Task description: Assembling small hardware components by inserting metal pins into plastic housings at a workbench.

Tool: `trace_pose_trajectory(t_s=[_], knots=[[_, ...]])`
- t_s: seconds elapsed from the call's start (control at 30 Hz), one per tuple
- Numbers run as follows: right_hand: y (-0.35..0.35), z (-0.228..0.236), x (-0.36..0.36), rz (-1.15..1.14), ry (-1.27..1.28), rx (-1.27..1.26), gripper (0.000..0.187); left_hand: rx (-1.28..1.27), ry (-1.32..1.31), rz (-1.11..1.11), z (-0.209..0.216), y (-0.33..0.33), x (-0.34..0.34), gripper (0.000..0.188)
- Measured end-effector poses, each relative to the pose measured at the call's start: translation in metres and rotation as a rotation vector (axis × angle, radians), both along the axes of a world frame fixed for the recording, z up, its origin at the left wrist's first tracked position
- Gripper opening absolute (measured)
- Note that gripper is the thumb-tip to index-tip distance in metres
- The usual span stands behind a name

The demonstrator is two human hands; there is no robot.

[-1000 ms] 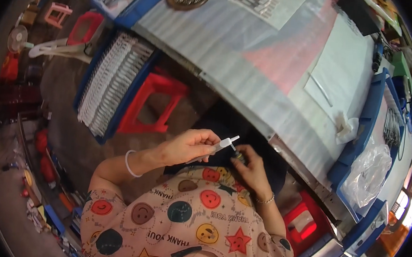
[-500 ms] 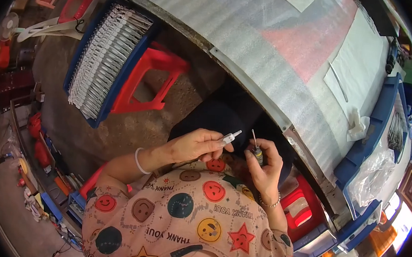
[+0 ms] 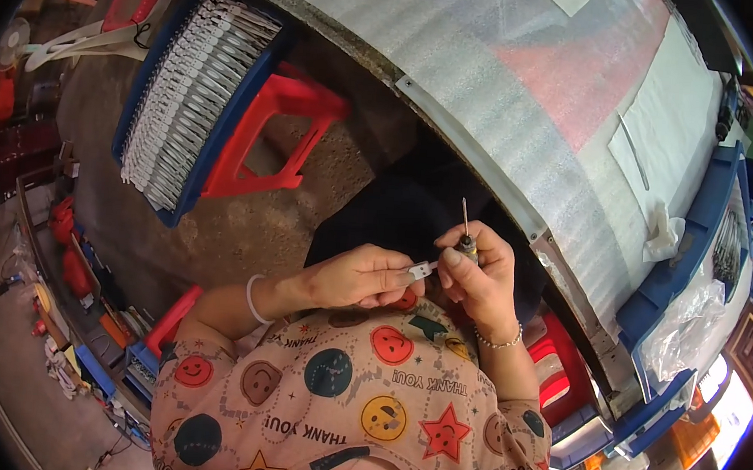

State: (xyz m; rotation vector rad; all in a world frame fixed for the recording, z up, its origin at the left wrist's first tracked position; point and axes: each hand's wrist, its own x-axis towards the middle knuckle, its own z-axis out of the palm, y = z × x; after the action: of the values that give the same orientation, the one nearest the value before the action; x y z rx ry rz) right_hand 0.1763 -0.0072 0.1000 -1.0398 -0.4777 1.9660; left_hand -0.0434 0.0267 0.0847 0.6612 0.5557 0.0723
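Note:
My left hand (image 3: 357,275) is closed in a pinch on a small white plastic piece (image 3: 420,270) with a narrow end, which points toward the right hand. My right hand (image 3: 487,285) is wrapped round a small screwdriver (image 3: 466,245) with a dark and yellowish handle. Its thin metal shaft sticks up, away from my body. Thumb and fingers of the right hand come right up to the narrow end of the white piece; whether they pinch it cannot be made out. Both hands are in front of my chest, over my dark-clothed lap.
A worktable (image 3: 464,55) with a clear sheet over it spans the far side, its metal edge just beyond my hands. A thin metal rod (image 3: 635,150) lies there on white paper. A blue bin (image 3: 250,90) of rowed white-and-metal parts rests on a red stool (image 3: 269,136). Blue trays (image 3: 681,235) stand at right.
My right hand has moved left and closer to my left hand, its fingers now at the white piece's narrow end. The piece has tilted flatter. The whole view has shifted slightly.

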Motion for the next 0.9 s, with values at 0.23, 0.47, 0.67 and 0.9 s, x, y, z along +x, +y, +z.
trace_pose_trajectory(t_s=[0.23,0.47,0.67,0.9], knots=[[-0.014,0.023,0.004,0.056,-1.012,0.508,0.044,-0.076,0.132,0.169,-0.014,0.012,0.009,0.030],[-0.040,0.034,0.025,0.342,-1.125,0.565,0.050,-0.076,0.247,0.128,-0.030,0.009,0.029,0.028],[-0.038,0.034,0.018,0.336,-1.112,0.563,0.045,-0.104,0.253,0.105,-0.040,0.014,0.031,0.026],[-0.027,0.025,0.013,0.332,-1.156,0.590,0.044,-0.112,0.258,0.123,-0.044,0.012,0.030,0.027]])
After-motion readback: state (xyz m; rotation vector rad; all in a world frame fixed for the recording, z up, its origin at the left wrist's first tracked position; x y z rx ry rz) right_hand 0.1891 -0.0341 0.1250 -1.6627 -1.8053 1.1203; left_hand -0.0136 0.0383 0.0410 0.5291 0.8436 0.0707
